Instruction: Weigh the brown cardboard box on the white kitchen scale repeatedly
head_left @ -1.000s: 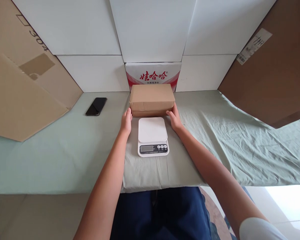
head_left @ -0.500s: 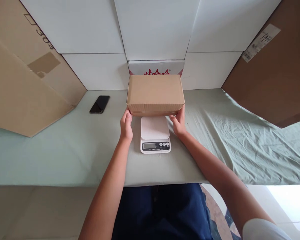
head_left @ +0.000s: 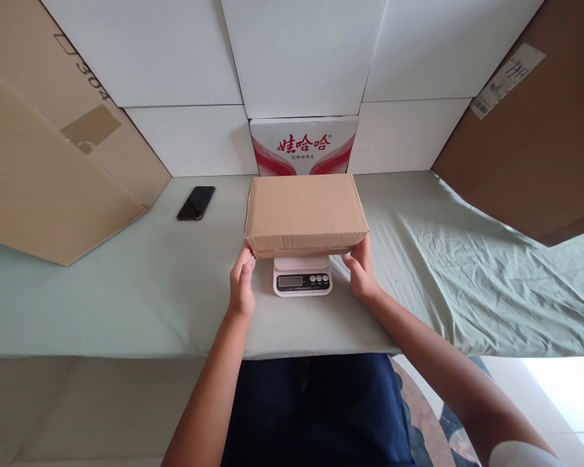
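Observation:
A brown cardboard box (head_left: 305, 206) is held level between my two hands, over the white digital kitchen scale (head_left: 302, 284). My left hand (head_left: 243, 280) grips its near left corner, and my right hand (head_left: 361, 269) grips the near right corner, fingers partly hidden beneath. The box covers most of the scale's weighing plate; only the plate's front edge, the dark display and the buttons show. Whether the box touches the plate cannot be made out. The display shows no readable figure.
A black phone (head_left: 196, 203) lies on the green cloth (head_left: 150, 292) to the left. Behind the box stands a white and red carton (head_left: 303, 144) against white panels (head_left: 302, 58). Large cardboard sheets (head_left: 525, 143) flank both sides of the table.
Both hands have brought the box nearer to me and over the scale, so it now hides most of the plate. More of the red and white carton behind shows.

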`<action>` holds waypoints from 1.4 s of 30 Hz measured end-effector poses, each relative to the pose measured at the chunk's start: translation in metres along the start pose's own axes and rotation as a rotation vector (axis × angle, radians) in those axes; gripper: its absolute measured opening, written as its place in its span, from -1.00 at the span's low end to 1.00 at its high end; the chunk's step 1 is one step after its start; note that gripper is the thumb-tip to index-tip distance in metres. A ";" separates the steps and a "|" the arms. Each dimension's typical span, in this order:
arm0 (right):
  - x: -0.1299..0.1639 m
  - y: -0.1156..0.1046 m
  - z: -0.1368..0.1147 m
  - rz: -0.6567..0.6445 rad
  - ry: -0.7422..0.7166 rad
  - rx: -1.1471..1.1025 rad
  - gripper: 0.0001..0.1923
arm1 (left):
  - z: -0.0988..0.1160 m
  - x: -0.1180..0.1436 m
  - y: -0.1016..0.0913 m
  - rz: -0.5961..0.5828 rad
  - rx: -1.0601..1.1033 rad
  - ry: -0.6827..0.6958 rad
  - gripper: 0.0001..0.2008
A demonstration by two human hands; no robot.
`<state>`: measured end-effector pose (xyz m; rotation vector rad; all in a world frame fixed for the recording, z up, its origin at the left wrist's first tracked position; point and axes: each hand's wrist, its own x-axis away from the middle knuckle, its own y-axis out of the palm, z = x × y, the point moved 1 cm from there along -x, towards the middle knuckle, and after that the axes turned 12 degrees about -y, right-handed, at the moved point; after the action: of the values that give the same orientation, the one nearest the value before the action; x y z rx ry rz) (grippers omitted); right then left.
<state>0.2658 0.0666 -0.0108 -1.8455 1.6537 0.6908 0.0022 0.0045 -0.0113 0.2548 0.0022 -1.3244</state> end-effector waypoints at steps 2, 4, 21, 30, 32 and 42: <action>0.000 0.000 0.000 0.003 0.004 -0.002 -0.23 | -0.001 0.001 0.000 0.002 -0.002 -0.006 -0.22; 0.000 0.000 0.001 0.002 0.009 -0.006 -0.23 | -0.001 0.002 -0.001 0.005 -0.008 -0.007 -0.23; -0.003 0.000 -0.002 0.003 0.029 0.034 -0.21 | -0.001 0.003 -0.001 0.040 -0.006 -0.057 -0.23; -0.003 -0.003 0.004 0.107 0.083 -0.005 -0.19 | 0.000 0.003 0.000 0.093 -0.001 -0.086 -0.13; -0.004 -0.007 0.009 0.186 0.099 -0.010 -0.23 | 0.000 0.004 0.000 0.097 0.000 -0.072 -0.13; -0.005 -0.004 0.013 0.158 0.121 -0.008 -0.37 | -0.002 0.003 0.000 0.082 -0.020 -0.063 -0.18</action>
<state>0.2687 0.0797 -0.0159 -1.8071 1.8934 0.6632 0.0030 0.0021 -0.0141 0.1940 -0.0478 -1.2501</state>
